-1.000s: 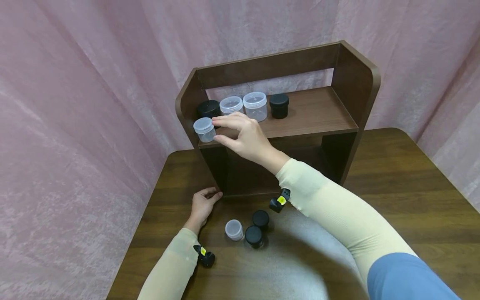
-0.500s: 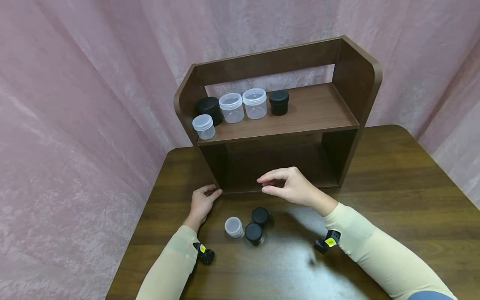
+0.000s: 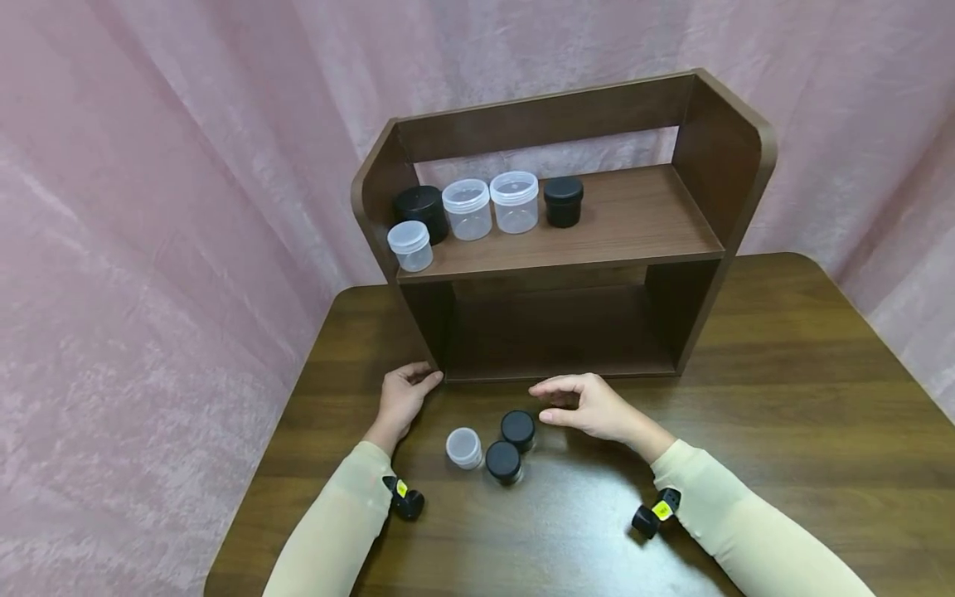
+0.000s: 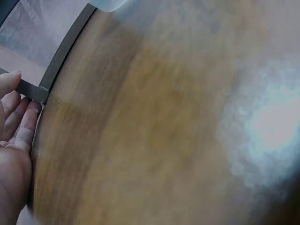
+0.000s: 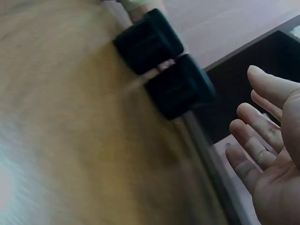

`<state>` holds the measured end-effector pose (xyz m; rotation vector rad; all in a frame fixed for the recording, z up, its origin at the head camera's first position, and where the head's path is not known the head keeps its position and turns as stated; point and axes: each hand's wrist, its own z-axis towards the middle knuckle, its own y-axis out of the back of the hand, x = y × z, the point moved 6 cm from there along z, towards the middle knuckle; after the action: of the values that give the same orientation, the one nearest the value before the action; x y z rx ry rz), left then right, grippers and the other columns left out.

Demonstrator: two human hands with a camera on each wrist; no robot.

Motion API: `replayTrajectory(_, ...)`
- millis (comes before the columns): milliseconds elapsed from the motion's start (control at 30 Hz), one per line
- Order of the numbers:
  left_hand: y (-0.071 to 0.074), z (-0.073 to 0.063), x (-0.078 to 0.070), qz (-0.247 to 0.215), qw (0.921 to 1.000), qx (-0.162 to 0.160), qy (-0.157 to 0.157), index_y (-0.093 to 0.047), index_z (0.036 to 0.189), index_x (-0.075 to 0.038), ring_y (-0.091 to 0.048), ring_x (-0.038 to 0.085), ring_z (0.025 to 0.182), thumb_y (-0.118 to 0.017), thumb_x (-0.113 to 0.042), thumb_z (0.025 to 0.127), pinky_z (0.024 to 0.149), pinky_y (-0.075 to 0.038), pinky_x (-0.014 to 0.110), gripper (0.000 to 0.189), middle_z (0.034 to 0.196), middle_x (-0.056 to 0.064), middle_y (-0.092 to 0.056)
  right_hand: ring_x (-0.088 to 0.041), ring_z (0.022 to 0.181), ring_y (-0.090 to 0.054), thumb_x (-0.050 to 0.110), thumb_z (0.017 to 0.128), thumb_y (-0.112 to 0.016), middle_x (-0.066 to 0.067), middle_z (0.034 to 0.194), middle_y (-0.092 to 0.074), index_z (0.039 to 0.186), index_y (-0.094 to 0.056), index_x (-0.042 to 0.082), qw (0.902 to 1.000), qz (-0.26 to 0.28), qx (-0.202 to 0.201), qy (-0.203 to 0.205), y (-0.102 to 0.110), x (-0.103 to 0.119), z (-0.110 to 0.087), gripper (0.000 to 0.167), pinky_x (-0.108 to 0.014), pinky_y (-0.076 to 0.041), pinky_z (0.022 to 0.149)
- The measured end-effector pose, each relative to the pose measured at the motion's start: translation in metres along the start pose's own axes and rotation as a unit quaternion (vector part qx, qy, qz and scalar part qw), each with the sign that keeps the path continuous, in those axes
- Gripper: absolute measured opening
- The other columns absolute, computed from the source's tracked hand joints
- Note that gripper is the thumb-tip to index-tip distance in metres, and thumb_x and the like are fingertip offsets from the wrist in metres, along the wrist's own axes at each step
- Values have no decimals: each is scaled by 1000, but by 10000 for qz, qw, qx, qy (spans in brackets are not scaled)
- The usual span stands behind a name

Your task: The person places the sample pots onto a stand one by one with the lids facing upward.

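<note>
My left hand grips the lower front left corner of a brown wooden shelf unit. In the left wrist view its thumb and fingers lie on either side of the dark panel. My right hand holds nothing; its fingers are spread and slightly bent just right of two black-lidded jars on the table. In the right wrist view those black lids appear left of the fingertips. Beside them stands a small clear jar with a whitish lid.
On the upper shelf stand a large black jar, a small clear jar, two larger clear jars and a small black jar. A pink curtain hangs behind the wooden table.
My right hand has left the small clear jar at the upper shelf's left end and come down to the black-lidded jars on the table. The left hand keeps its place.
</note>
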<state>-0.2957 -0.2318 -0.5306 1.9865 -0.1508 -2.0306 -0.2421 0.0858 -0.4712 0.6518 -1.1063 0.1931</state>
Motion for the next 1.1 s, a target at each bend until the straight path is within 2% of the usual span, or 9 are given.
replayTrajectory(167, 0, -1, -2, 44, 10000, -8, -4, -69, 110, -1, -63, 22, 99, -77, -20, 83, 79, -49, 25, 34, 108, 12, -68, -28, 117, -56, 10, 82, -77, -15, 126, -62, 120, -65, 0, 9981, 135, 568, 191, -20, -8, -1, 41, -47, -46, 93)
replayTrajectory(300, 0, -1, -2, 47, 10000, -21, -5, -69, 110, -1, -63, 21, 99, -77, -19, 83, 79, -49, 25, 34, 108, 12, -68, -24, 121, -54, 17, 81, -79, -10, 129, -61, 122, -65, 6, 9955, -3, 906, 262, -28, -8, -1, 45, -36, -41, 101)
replayTrajectory(433, 0, 0, -1, 44, 10000, -28, 8, -69, 110, -1, -63, 21, 99, -77, -19, 83, 79, -49, 24, 33, 107, 12, -68, -22, 123, -53, 20, 81, -79, -6, 130, -60, 123, -66, 9, 9939, -87, 1055, 320, -33, -10, -1, 45, -28, -37, 103)
replayTrajectory(700, 0, 1, 3, -11, 10000, -31, 12, -68, 111, 0, -63, 21, 101, -77, -18, 83, 80, -49, 24, 34, 108, 12, -68, -19, 121, -55, 19, 81, -78, 0, 127, -62, 119, -69, 11, 9948, -108, 963, 305, -35, -11, 2, 39, -28, -39, 100)
replayTrajectory(1100, -1, 0, 0, -18, 9999, 58, 86, -66, 116, 2, -61, 23, 104, -76, -19, 84, 79, -47, 20, 39, 112, 15, -66, -16, 117, -57, 16, 79, -80, 3, 124, -64, 116, -71, 15, 9968, -290, 735, 150, -33, -12, 2, 37, -29, -42, 98)
